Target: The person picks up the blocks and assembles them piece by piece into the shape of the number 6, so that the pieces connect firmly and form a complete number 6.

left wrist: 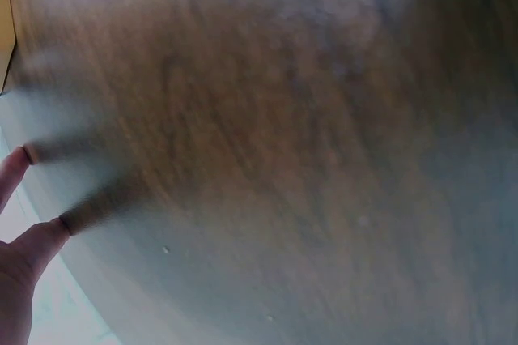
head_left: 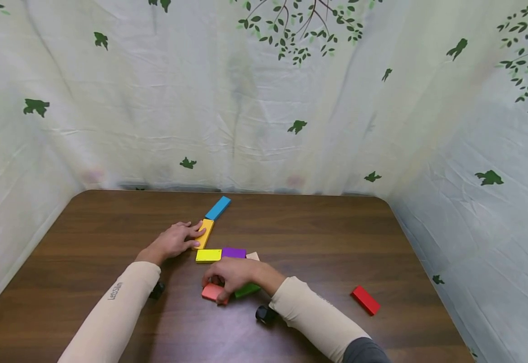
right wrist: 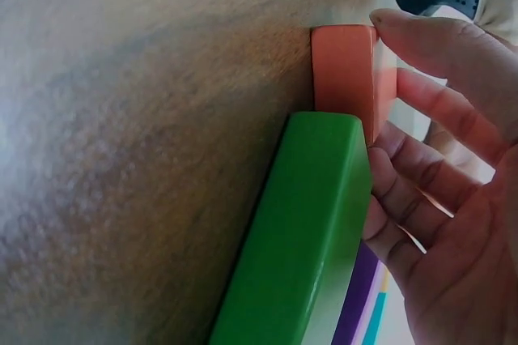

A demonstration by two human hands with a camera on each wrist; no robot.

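Observation:
My left hand point(head_left: 175, 241) rests its fingers on an orange-yellow block point(head_left: 207, 229), whose far end meets a blue block point(head_left: 218, 207). In the left wrist view only a thumb and one fingertip show, at the lower left. With thumb and fingers my right hand point(head_left: 241, 272) pinches a coral block point(head_left: 212, 292) lying on the table. The right wrist view shows this coral block point(right wrist: 344, 70) against the end of a green block point(right wrist: 295, 223). Beyond that hand, a yellow block point(head_left: 208, 256) adjoins a purple block point(head_left: 234, 252), and a beige block point(head_left: 252, 256) is partly hidden.
A red block point(head_left: 365, 300) lies apart on the right of the brown wooden table point(head_left: 318, 232). White curtains point(head_left: 264, 101) with leaf prints hang behind the table and along both sides.

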